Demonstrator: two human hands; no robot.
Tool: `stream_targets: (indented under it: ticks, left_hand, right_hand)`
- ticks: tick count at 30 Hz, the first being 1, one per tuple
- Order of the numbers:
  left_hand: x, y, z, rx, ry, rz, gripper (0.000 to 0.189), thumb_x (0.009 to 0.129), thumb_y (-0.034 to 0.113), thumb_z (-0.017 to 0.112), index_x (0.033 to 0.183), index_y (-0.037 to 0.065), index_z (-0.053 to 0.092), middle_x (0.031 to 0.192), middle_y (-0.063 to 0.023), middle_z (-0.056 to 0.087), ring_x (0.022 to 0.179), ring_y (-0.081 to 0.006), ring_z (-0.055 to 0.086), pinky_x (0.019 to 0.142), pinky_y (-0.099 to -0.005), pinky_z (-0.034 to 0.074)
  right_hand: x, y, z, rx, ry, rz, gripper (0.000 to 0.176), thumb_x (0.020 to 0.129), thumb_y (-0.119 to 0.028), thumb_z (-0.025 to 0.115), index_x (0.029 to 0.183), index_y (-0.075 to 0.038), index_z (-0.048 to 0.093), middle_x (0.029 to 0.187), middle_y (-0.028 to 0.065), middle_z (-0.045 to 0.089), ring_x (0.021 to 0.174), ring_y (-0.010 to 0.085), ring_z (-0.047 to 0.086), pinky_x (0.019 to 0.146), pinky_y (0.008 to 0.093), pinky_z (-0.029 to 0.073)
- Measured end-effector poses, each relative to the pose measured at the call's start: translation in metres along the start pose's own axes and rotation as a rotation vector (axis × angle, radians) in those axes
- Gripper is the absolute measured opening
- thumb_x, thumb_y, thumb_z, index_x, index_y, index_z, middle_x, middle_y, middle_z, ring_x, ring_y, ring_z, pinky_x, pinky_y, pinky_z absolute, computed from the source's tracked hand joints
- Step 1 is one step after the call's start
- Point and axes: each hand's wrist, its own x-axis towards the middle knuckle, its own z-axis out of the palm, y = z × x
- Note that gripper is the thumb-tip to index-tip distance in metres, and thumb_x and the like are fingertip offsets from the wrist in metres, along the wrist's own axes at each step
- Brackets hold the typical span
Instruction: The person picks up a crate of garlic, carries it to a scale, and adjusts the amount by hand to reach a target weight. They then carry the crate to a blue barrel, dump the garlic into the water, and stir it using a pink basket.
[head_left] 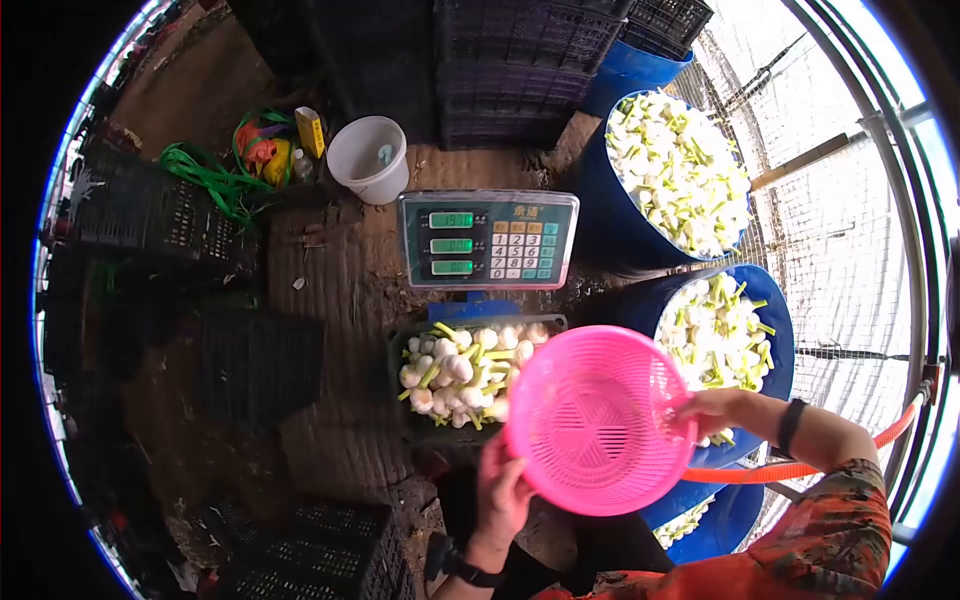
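A round pink plastic basket (600, 420) with nothing in it is tilted between my hands. My left hand (503, 497) is closed on its lower left rim, wearing a dark wristband. My right hand (705, 412) grips the right rim. Behind the basket, a dark crate (415, 432) of garlic bulbs (460, 370) with green stems sits in front of a scale display (488, 240) with lit green digits; the basket hides the crate's right side.
Blue barrels (590, 200) of garlic line the right side, with an orange hose (755, 473) crossing there. A white bucket (368, 155) stands beyond the scale. Black crates are stacked at the back (520, 90) and lie at the left.
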Motion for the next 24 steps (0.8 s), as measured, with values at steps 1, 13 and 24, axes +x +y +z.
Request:
stream_targets:
  ticks: [1,13,24]
  left_hand:
    - [0.010,-0.012,0.014,0.009,-0.140,-0.048,0.043,0.086,0.010,0.057,0.128,0.007,0.045,0.094,-0.0029,0.056,0.071,-0.0076,0.054,0.055,-0.0191,0.045]
    - [0.070,-0.168,0.021,0.622,-0.031,-0.010,0.036,0.090,0.016,0.056,0.124,0.007,0.047,0.093,-0.0031,0.056,0.078,-0.0111,0.058,0.065,-0.0233,0.048]
    - [0.083,-0.200,0.008,0.760,0.232,-0.197,0.041,0.087,0.006,0.055,0.126,0.004,0.042,0.096,-0.0056,0.055,0.074,-0.0106,0.057,0.060,-0.0212,0.044]
  right_hand:
    - [-0.031,-0.003,-0.020,-0.236,-0.035,0.063,0.063,0.087,-0.005,0.054,0.143,-0.012,0.027,0.110,0.0100,0.057,0.086,0.0154,0.058,0.070,0.0311,0.052]
    - [0.017,0.044,-0.273,0.231,0.914,-0.760,0.035,0.089,-0.004,0.040,0.120,-0.006,0.056,0.108,0.0105,0.064,0.087,0.0224,0.065,0.077,0.0367,0.054]
    - [0.101,-0.018,-0.145,-0.437,1.318,-0.301,0.090,0.076,-0.009,0.052,0.147,-0.013,-0.003,0.123,0.0338,0.043,0.110,0.0424,0.052,0.095,0.0448,0.042]
